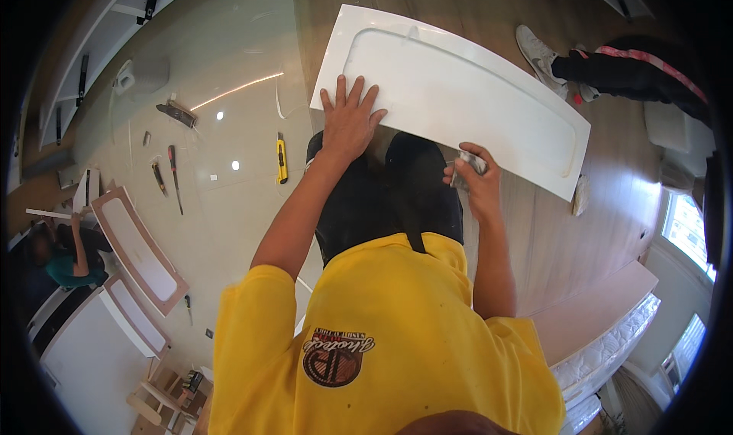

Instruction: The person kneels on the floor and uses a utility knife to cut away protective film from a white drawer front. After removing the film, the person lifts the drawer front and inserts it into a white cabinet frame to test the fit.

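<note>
A long white panel [473, 91] with a recessed centre lies on the wooden floor in front of me. My left hand [349, 120] rests flat on its near left edge, fingers spread. My right hand [475, 177] grips a small grey folded pad [467, 164] and holds it against the panel's near edge. My knees in dark trousers sit just below the panel, between my arms.
Another person's leg and white shoe [539, 51] reach in at the upper right. On the glossy floor to the left lie a yellow utility knife [282, 160], screwdrivers [175, 177] and more framed panels [139, 249]. A seated person [70, 258] is at far left. A mattress [611, 347] lies at lower right.
</note>
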Available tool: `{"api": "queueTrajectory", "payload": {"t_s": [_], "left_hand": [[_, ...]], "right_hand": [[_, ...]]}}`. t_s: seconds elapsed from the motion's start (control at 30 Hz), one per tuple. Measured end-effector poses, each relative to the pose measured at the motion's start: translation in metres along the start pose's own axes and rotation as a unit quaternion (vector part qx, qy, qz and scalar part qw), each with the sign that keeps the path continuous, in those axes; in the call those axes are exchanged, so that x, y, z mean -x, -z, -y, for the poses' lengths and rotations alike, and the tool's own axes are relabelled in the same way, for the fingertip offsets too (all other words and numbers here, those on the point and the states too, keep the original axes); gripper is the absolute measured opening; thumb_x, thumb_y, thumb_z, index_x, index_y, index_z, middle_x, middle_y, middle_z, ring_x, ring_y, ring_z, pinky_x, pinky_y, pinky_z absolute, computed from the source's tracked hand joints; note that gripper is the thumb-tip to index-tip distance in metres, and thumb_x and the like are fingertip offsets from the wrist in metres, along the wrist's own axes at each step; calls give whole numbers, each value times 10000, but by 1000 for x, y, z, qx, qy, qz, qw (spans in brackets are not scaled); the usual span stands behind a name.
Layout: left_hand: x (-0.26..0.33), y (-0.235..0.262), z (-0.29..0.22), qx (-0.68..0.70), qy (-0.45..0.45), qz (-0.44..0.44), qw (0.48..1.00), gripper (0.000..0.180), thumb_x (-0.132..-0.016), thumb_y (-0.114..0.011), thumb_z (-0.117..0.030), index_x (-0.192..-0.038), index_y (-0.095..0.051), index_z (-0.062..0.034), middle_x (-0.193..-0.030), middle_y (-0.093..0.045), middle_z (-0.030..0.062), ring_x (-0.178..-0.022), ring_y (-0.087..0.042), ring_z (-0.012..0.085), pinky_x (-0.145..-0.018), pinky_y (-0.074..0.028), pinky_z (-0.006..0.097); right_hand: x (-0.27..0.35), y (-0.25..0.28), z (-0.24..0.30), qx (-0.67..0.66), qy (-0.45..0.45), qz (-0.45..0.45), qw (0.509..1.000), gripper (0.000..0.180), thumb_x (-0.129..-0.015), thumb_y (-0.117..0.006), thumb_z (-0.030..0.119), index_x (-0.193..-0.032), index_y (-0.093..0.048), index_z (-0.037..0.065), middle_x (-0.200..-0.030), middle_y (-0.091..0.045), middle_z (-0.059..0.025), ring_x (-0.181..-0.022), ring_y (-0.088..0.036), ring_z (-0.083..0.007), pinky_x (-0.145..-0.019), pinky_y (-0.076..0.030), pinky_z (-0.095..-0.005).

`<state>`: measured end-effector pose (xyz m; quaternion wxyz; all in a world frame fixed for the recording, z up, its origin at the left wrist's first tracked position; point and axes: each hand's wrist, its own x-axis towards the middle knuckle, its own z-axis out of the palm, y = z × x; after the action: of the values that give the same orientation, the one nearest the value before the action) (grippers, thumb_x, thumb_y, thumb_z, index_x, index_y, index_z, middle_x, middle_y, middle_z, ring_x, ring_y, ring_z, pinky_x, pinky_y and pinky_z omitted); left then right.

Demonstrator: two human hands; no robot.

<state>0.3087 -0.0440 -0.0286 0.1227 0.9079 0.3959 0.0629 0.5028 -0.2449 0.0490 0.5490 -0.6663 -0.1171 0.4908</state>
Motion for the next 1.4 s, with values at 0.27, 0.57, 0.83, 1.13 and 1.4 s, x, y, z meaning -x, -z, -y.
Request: {"api": "queueTrajectory", "payload": {"t_s": [0.27,0.57,0.83,1.13,1.4], "left_hand": [[-17,0,-5,-9,77,-13,997,617,-982,-591,-479,-1421,-544,-48,-1543,-422,184,-1487,-281,416,-1169,-192,668],[-20,-13,-74,45,16,33,998,471,-950,-664,-281,-1357,-583,-57,-1449,-492,163,-1442,-359,380,-1165,-210,663],[-22,-9,-54,41,18,26,999,444,-939,-688,-339,-1325,-629,-128,-1415,-527,118,-1430,-369,375,-1163,-205,669],[-67,14,37,107,136,-124,977,557,-903,-745,-254,-1382,-558,-40,-1436,-490,216,-1313,-481,421,-1062,-433,471],[-91,8,60,168,285,-48,942,760,-861,-687,-616,-1313,-595,-13,-1113,-711,243,-1043,-686,410,-917,-538,476]], "right_hand": [[-130,-10,59,240,77,29,967,243,-952,-704,203,-1043,-702,-22,-779,-697,-69,-701,-666,-130,-653,-524,-272],[-177,-24,49,398,71,82,911,261,-948,-679,238,-1053,-713,2,-834,-702,-138,-755,-676,-234,-722,-525,-346],[-182,-34,46,395,50,83,914,257,-939,-707,228,-1040,-713,-9,-764,-681,-107,-627,-624,-162,-624,-504,-323],[-177,-100,40,463,216,186,840,215,-881,-722,193,-991,-724,7,-893,-684,-176,-834,-656,-359,-778,-512,-423],[-179,-132,36,485,231,177,825,295,-849,-770,244,-1022,-743,7,-955,-730,-177,-873,-699,-347,-805,-536,-406]]}}
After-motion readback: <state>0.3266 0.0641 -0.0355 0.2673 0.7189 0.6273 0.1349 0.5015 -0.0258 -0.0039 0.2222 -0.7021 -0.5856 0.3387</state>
